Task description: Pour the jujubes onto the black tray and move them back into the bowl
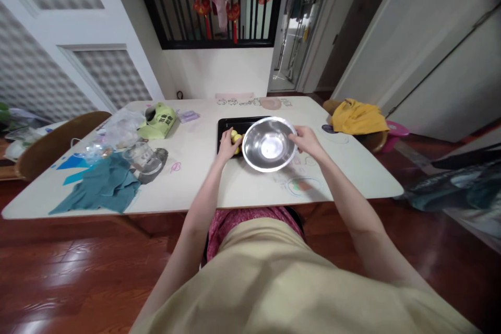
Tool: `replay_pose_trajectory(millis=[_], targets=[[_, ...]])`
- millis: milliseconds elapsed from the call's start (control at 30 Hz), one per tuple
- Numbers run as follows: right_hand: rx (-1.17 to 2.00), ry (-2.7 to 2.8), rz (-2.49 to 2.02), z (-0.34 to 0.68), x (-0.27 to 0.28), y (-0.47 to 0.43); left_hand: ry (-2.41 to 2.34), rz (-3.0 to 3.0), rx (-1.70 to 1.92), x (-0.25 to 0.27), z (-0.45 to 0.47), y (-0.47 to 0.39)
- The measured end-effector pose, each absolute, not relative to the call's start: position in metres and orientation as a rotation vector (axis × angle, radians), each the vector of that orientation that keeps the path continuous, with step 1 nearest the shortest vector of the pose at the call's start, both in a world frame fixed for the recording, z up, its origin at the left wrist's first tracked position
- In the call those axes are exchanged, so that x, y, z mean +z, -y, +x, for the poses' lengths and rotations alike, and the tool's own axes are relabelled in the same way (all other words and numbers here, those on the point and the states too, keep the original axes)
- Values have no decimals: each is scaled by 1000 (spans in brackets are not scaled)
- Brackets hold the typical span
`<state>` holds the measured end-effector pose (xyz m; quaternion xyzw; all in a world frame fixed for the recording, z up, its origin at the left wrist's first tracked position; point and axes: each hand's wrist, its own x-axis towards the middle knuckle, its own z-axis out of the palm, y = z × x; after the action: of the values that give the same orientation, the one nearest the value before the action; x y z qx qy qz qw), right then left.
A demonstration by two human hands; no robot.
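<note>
Currently right hand [306, 140] has fingers pinching metal bowl [270, 145] by its right rim, centre frame. Probably light, stiff, slick; rim's the best hold. Left hand [227, 148] fingers curl at yellow fruit-like pieces [237, 139] in black tray [229, 123]; grip unclear.

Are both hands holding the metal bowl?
No, only the right hand grips the metal bowl; the left hand is at the yellow items in the black tray.

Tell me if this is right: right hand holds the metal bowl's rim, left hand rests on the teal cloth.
Wrong about the left hand: the head view shows it at the yellow items over the black tray. The rest stands.
</note>
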<state>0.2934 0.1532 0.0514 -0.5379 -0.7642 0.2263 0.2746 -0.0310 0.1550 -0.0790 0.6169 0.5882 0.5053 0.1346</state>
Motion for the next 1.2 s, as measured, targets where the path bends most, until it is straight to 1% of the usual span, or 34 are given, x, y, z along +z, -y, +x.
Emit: replay_pose_trajectory(millis=[67, 167, 300, 433, 500, 567, 733, 833, 1000, 1200], targets=[[970, 2039, -1397, 298, 33, -138, -1713, 1806, 1490, -76, -33, -154], [1316, 2028, -1282, 298, 8, -122, -1725, 1831, 1536, -70, -35, -148], [1546, 2055, -1129, 294, -12, -110, -1750, 1865, 1557, -62, -36, -136], [1606, 2094, -1027, 289, -23, -108, -1743, 1883, 1592, -54, -33, -115], [1557, 2127, -988, 288, -26, -110, -1727, 1901, 1619, -50, -30, -102], [1400, 2194, -989, 285, -28, -114, -1708, 1928, 1635, -48, -27, -90], [597, 2223, -1245, 271, -21, -133, -1651, 1993, 1681, -44, -20, -71], [327, 2274, -1209, 255, -16, -148, -1599, 2030, 1743, -42, -17, -64], [199, 2466, -982, 228, -22, -174, -1525, 2121, 1687, -39, -14, -49], [163, 2573, -1010, 210, -26, -190, -1271, 2225, 1551, -40, -10, -33]])
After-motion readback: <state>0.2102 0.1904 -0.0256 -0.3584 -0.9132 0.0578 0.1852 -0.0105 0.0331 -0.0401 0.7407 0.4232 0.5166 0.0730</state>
